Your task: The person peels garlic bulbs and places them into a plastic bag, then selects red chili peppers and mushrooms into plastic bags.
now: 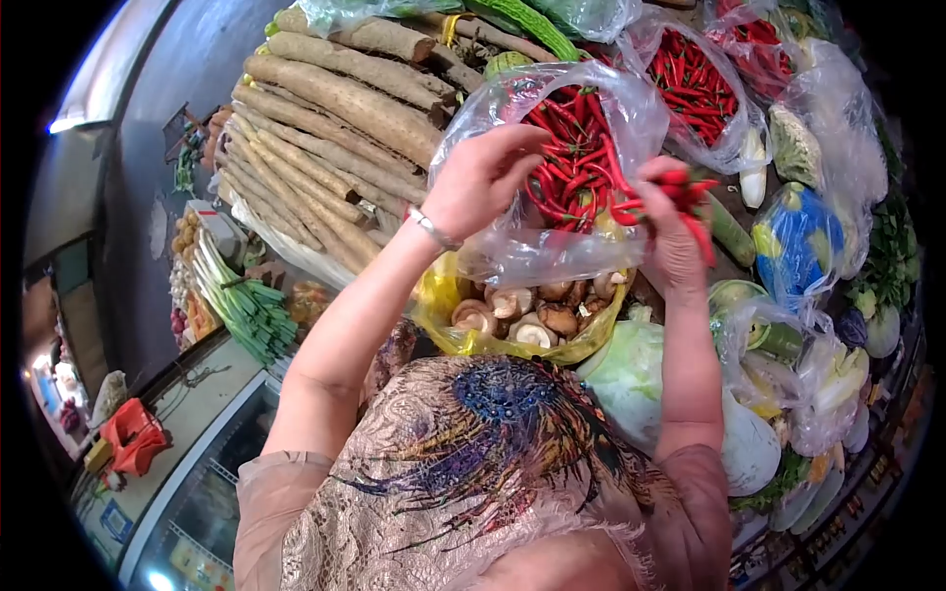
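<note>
A few red peppers (695, 185) are up in the right hand (675, 236), its fingers closed around them, while many more remain in the clear bag (638, 106) at upper centre, where the left hand (478, 182) hovers with thumb and fingers apart. Yams (340, 94) at upper left and mushrooms (532, 320) at centre crowd the surface; a glass case (207, 492) stands lower left in what looks like a shop.

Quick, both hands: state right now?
Left hand: partly open at the bagged chilies, nothing visible in its grip.
Right hand: closed, holding several red chilies.
</note>
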A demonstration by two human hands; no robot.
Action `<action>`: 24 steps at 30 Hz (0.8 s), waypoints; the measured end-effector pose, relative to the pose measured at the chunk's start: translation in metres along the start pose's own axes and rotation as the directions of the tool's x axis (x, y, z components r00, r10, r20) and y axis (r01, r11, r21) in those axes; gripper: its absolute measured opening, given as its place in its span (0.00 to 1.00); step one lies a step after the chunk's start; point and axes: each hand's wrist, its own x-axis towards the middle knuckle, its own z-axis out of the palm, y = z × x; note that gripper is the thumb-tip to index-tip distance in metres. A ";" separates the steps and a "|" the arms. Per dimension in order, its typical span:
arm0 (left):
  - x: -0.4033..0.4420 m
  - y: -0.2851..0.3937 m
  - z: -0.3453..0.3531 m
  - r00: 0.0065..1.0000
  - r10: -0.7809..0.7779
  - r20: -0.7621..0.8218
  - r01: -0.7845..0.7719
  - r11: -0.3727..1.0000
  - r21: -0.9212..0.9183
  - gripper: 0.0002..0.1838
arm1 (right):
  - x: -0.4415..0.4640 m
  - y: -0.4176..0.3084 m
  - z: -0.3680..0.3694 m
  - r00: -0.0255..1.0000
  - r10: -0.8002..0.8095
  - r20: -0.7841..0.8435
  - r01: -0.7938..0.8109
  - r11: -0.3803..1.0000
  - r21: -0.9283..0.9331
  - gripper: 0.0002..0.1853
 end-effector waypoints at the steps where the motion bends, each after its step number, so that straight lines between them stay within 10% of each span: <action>1: 0.008 -0.006 0.008 0.991 0.131 0.012 -0.131 0.987 0.097 0.14 | 0.002 -0.015 -0.001 1.000 -0.004 -0.009 0.004 0.997 0.080 0.08; 4: 0.028 -0.037 0.040 0.943 0.326 0.063 -0.328 0.889 0.321 0.12 | 0.016 -0.043 -0.002 0.967 -0.246 -0.064 0.253 0.954 0.163 0.10; 6: 0.037 -0.048 0.055 0.961 0.119 0.248 -0.258 0.711 0.655 0.13 | 0.022 -0.063 -0.006 0.943 -0.323 -0.086 0.333 0.929 0.160 0.15; 11: 0.034 -0.046 0.060 0.970 0.061 0.234 -0.202 0.735 0.648 0.10 | 0.055 -0.086 -0.016 0.796 -0.463 -0.389 0.502 0.865 -0.002 0.16; 16: 0.046 -0.038 0.061 0.941 -0.046 0.336 -0.224 0.659 0.718 0.10 | 0.128 -0.025 -0.080 0.858 -0.452 -0.244 0.409 0.889 -0.209 0.16; 18: 0.050 -0.039 0.064 0.920 -0.064 0.386 -0.269 0.613 0.743 0.11 | 0.157 0.010 -0.127 0.942 -0.331 -0.052 0.169 0.604 -0.779 0.25; 24: 0.033 -0.047 0.042 0.986 0.105 0.129 -0.154 0.871 0.467 0.06 | 0.131 0.023 -0.134 0.965 -0.177 -0.195 0.031 0.811 -0.585 0.26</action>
